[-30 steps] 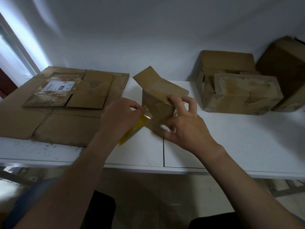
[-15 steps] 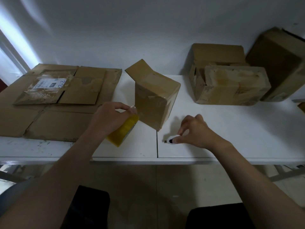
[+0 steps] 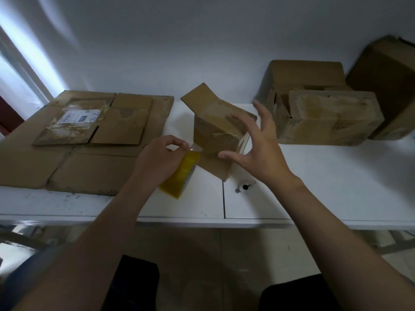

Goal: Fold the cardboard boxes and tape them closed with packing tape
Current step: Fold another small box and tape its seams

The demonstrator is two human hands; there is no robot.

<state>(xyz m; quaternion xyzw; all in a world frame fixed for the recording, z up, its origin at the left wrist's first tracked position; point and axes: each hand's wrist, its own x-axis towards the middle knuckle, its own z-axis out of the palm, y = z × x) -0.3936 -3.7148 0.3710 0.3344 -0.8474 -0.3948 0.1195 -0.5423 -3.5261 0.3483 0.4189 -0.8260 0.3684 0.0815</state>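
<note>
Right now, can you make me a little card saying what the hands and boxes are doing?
Small box: on the white table, one flap sticking up
Left hand: holds the yellow tape roll beside that box
Right hand: open, fingers spread, in front of that box; touch unclear
Small tool: lies on the table near the box
Flat cardboard: on the left, unfolded
Other boxes: on the right by the wall
</note>
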